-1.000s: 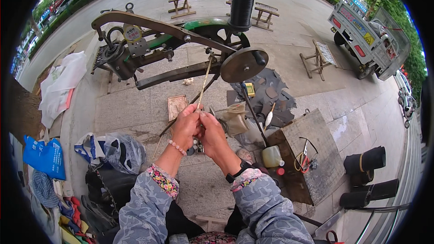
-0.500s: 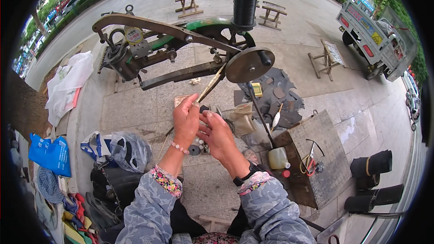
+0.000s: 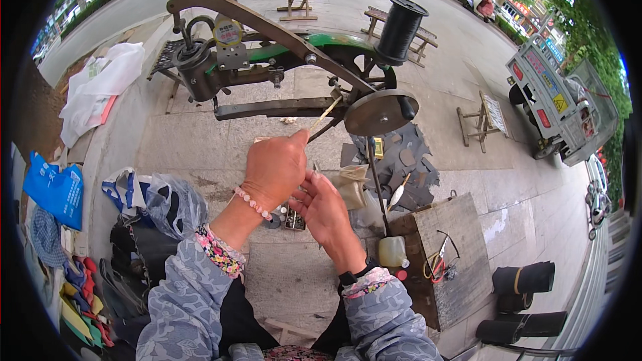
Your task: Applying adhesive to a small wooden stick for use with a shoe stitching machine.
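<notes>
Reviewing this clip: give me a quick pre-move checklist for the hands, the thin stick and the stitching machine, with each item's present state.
1. Left hand pinching the thin stick: ok, held at its near end.
2. Stick's far tip reaching the stitching machine near the flywheel: ok.
3. Right hand close below the left hand: ok; what it pinches, cannot tell.
4. Thread running from the black spool to the hands: cannot tell, too fine.
5. Scissors within reach on the board: ok.

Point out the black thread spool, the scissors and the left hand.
Thread spool (image 3: 399, 30), head view, middle of its black side.
Scissors (image 3: 438, 262), head view, near the pivot.
Left hand (image 3: 275, 167), head view, back of hand.
</notes>
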`<state>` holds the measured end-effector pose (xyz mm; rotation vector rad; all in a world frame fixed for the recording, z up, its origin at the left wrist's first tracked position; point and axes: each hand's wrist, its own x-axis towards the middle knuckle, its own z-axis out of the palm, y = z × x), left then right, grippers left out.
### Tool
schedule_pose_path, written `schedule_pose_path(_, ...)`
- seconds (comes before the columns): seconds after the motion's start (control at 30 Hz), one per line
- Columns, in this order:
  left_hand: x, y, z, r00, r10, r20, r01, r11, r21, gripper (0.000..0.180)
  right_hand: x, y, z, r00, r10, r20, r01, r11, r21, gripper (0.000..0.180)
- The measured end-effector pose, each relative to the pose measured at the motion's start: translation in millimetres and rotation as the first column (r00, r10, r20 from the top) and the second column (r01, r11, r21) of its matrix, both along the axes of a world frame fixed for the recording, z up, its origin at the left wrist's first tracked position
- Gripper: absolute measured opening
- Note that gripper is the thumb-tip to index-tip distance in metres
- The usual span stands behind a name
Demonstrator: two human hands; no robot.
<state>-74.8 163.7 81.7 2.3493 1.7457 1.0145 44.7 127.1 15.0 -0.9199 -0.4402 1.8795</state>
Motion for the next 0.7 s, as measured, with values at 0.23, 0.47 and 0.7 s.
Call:
schedule_pose_path(0.23, 3.8, 0.5, 0.9, 0.987, -0.062, 0.146, 0.063, 0.998, -0.001, 0.022, -1.1, -2.8, 2.7, 0.999, 0.025, 0.026, -0.025, 1.000, -0.017, 0.023)
schedule_pose_path(0.47, 14.0, 5.6, -6.8, 0.928, -0.095, 0.362, 0.080, 0.995, 0.055, 0.024, -3.7, -7.8, 7.5, 0.998, 0.043, 0.045, -0.043, 0.999, -0.004, 0.021)
schedule_pose_path(0.7, 9.7, 2.8, -7.7, 0.905, -0.063, 0.422, 0.079, 0.997, -0.020, 0.025, -3.7, -8.0, 4.8, 0.997, 0.058, 0.046, -0.059, 0.998, 0.023, 0.024)
